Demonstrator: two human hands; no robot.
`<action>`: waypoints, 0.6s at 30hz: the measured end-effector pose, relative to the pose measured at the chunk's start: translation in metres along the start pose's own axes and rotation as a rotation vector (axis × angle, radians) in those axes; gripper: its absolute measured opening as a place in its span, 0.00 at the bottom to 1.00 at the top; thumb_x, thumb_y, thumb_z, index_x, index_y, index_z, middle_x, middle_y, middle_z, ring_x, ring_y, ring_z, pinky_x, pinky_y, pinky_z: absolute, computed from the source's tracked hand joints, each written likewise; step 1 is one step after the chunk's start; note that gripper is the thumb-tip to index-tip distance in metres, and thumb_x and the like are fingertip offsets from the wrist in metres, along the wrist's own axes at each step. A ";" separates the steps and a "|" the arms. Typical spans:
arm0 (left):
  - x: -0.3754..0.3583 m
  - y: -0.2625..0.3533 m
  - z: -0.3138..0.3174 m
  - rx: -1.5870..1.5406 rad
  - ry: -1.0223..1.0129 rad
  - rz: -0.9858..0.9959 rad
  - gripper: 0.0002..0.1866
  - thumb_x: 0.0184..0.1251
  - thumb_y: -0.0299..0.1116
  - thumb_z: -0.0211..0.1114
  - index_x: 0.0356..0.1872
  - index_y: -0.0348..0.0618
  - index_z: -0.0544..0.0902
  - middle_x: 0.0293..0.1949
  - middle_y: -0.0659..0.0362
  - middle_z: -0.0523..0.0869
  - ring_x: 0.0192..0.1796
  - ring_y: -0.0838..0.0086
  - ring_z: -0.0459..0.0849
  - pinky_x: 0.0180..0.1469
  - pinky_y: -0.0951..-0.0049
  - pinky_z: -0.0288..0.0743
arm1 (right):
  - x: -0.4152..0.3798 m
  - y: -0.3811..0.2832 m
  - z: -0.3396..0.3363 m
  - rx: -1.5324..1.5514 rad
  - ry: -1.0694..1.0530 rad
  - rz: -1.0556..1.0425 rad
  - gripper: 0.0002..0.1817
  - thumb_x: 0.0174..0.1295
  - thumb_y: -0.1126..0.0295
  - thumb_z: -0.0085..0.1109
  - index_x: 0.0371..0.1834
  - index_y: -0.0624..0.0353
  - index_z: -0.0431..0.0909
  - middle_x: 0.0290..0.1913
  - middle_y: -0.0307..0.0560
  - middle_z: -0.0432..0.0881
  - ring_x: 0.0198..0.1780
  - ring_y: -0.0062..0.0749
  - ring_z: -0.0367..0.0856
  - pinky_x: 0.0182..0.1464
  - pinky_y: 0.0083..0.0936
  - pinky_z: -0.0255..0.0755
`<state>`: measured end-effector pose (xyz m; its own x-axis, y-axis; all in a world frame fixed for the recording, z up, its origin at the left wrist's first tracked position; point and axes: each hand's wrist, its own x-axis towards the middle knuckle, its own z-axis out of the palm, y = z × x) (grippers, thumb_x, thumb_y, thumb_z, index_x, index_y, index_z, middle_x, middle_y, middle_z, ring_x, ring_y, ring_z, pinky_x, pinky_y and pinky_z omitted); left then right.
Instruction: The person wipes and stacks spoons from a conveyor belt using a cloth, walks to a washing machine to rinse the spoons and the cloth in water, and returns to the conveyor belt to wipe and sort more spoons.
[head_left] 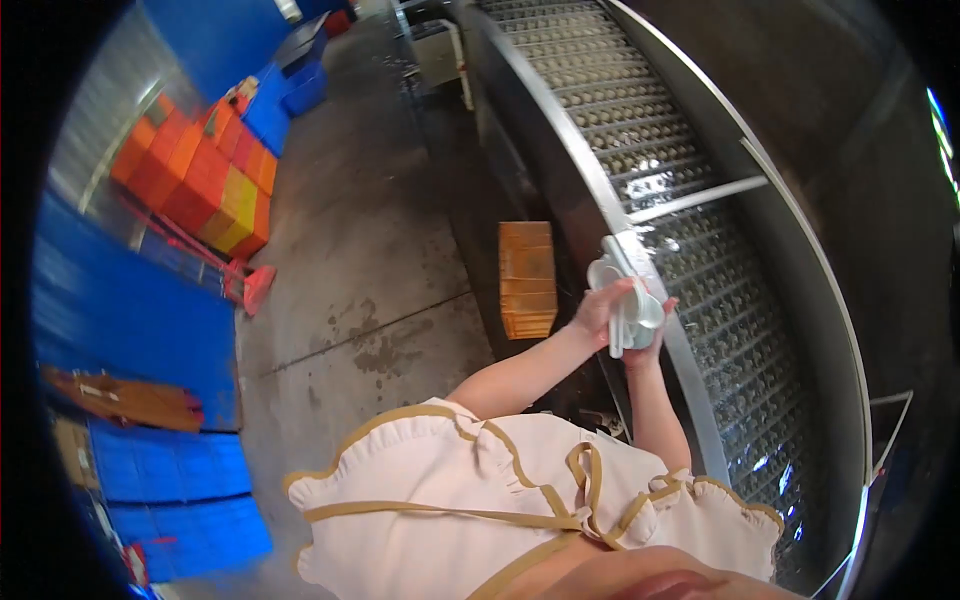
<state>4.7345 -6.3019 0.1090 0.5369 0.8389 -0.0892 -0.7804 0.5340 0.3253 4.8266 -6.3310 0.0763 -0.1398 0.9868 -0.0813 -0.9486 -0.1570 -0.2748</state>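
Observation:
A small bunch of pale white spoons (641, 305), with round bowls and long straight handles, is held between my two hands. My left hand (598, 312) is closed around the bunch from the left side. My right hand (648, 350) grips it from below and the right, its fingers curled up beside a round bowl. The spoons are beside the metal rim (640, 258) of the conveyor, and one handle points up toward it. How many spoons there are cannot be made out.
A wet conveyor belt (690, 225) with rows of studs runs along my right, crossed by a metal bar (700, 200). An orange crate (527, 275) stands on the wet floor (370, 250). Stacked orange crates (190, 180) and blue crates (180, 500) line the left.

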 end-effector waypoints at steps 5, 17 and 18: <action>-0.127 0.153 -0.054 -0.040 0.317 0.335 0.14 0.57 0.38 0.56 0.38 0.38 0.74 0.36 0.52 0.79 0.39 0.64 0.78 0.45 0.63 0.72 | 0.033 0.164 0.046 -0.321 -0.201 0.479 0.34 0.50 0.48 0.53 0.59 0.49 0.58 0.55 0.38 0.66 0.55 0.33 0.66 0.55 0.33 0.62; -0.392 0.299 -0.148 -0.201 0.625 0.883 0.16 0.53 0.36 0.60 0.39 0.38 0.71 0.35 0.55 0.77 0.44 0.60 0.76 0.46 0.59 0.72 | 0.174 0.272 0.036 -0.982 0.189 0.488 0.12 0.51 0.66 0.57 0.39 0.54 0.71 0.33 0.43 0.76 0.33 0.30 0.76 0.31 0.25 0.72; -0.406 0.300 -0.148 -0.210 0.694 0.947 0.16 0.53 0.36 0.60 0.41 0.39 0.71 0.36 0.55 0.77 0.44 0.60 0.76 0.47 0.61 0.72 | 0.175 0.256 0.015 -0.966 0.303 0.446 0.18 0.49 0.65 0.61 0.43 0.55 0.70 0.36 0.42 0.76 0.31 0.31 0.76 0.27 0.24 0.70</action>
<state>4.2353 -6.4669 0.1035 -0.5183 0.7516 -0.4079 -0.8446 -0.3751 0.3820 4.5546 -6.1976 0.0064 -0.2136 0.8043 -0.5545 -0.1913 -0.5910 -0.7836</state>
